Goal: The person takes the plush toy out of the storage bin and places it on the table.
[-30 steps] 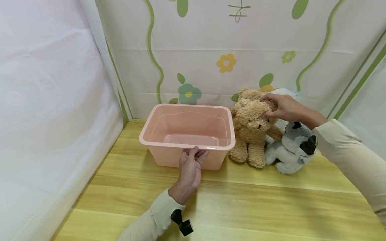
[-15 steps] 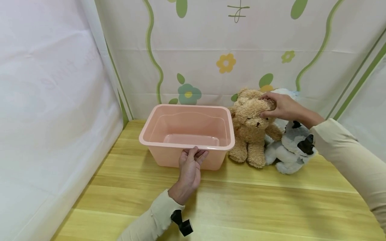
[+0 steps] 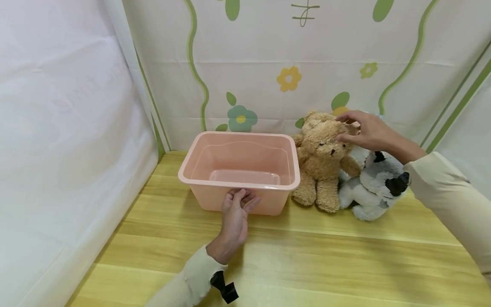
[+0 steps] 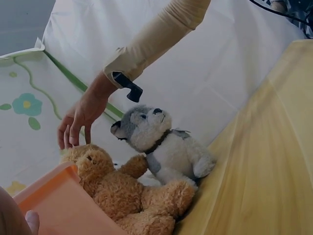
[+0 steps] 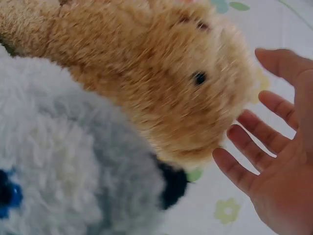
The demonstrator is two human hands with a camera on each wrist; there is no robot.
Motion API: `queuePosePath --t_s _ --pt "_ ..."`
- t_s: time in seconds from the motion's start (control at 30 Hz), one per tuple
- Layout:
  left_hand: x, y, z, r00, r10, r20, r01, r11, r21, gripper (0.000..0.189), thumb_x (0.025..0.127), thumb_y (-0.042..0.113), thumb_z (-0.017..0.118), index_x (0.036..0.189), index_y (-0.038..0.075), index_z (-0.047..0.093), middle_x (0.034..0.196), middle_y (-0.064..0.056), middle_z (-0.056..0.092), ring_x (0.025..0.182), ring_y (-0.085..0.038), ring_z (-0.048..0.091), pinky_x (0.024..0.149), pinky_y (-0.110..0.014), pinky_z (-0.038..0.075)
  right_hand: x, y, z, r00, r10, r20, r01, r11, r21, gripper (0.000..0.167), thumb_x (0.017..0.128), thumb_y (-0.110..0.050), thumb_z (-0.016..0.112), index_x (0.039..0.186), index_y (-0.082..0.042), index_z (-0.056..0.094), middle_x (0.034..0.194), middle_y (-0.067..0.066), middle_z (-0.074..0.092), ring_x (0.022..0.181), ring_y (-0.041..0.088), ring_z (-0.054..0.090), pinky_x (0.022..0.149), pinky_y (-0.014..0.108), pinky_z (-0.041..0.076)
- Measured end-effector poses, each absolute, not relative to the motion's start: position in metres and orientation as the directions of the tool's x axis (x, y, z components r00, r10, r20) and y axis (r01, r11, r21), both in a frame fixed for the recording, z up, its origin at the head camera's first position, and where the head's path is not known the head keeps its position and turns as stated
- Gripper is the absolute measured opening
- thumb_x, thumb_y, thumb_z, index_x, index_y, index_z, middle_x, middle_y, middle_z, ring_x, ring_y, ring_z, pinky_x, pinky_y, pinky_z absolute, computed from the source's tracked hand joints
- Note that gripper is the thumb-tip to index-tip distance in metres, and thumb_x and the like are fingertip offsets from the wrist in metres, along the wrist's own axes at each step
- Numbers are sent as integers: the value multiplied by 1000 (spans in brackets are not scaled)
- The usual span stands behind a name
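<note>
A pink plastic bin [image 3: 239,186] stands on the wooden table, its inside bare. My left hand [image 3: 235,219] is at its front wall, just below the rim, with loosely bent fingers; the thumb no longer overlaps the rim. To the right of the bin sits a tan teddy bear [image 3: 320,166], upright and facing forward. Beside the bear's head is my right hand [image 3: 370,130]. In the right wrist view its fingers [image 5: 254,129] are spread and relaxed, with nothing between them, and lie close to the bear's head [image 5: 195,98].
A grey-and-white plush husky [image 3: 374,185] leans to the right of the bear. A pale plush, mostly hidden, is behind them. White cloth with printed flowers [image 3: 289,79] hangs behind the table [image 3: 291,264], and a white sheet [image 3: 76,140] borders its left side.
My left hand has slipped down and left from the bin's rim. My right hand has moved slightly up and right from the bear's head, which is now tipped further back.
</note>
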State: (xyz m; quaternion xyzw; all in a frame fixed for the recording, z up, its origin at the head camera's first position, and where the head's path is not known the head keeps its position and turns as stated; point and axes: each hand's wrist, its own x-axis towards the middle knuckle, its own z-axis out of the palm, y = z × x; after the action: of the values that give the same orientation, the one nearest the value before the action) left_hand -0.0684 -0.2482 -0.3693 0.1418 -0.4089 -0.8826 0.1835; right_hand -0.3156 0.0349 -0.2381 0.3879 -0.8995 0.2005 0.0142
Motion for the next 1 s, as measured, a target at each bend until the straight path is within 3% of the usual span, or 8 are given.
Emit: queuePosePath --t_s 0.2,0.37,0.6,0.8,1.0 --pt "-57 -262 -368 -917 -387 -99 141 -544 827 9 104 11 41 110 5 42 100 -5 56 92 -16 60 90 -34 61 -294 36 -230 -678 -698 230 -733 621 -277 55 96 -33 64 141 -6 47 141 23 49 124 43 47 94 64 46" --pt "-47 -267 -363 -926 -367 -91 130 -535 835 5 104 10 41 99 9 43 97 -5 57 91 -17 61 88 -34 61 -274 35 -227 -669 -678 305 -743 620 -252 53 97 -33 62 142 -10 47 142 25 48 123 46 47 96 69 42" --pt "-36 -268 -346 -951 -310 -8 133 -432 892 7 104 12 41 100 8 45 101 -4 57 96 -17 61 91 -33 59 -246 34 -227 -652 -641 405 -752 614 -240 54 99 -33 60 147 -16 44 144 24 47 124 49 46 96 72 40" --pt "-25 -264 -336 -960 -190 205 224 -87 971 20 100 13 49 111 -3 53 117 -12 61 114 -22 61 100 -38 55 -224 33 -239 -577 -622 529 -800 559 -216 51 96 -26 64 143 -12 49 141 22 51 124 48 48 95 69 42" --pt "-13 -258 -333 -924 27 381 369 319 873 35 97 19 56 131 11 55 140 -8 55 136 -28 47 113 -60 36 -202 30 -254 -532 -651 542 -830 528 -180 56 96 -29 63 147 -16 44 150 21 41 132 49 41 102 72 36"
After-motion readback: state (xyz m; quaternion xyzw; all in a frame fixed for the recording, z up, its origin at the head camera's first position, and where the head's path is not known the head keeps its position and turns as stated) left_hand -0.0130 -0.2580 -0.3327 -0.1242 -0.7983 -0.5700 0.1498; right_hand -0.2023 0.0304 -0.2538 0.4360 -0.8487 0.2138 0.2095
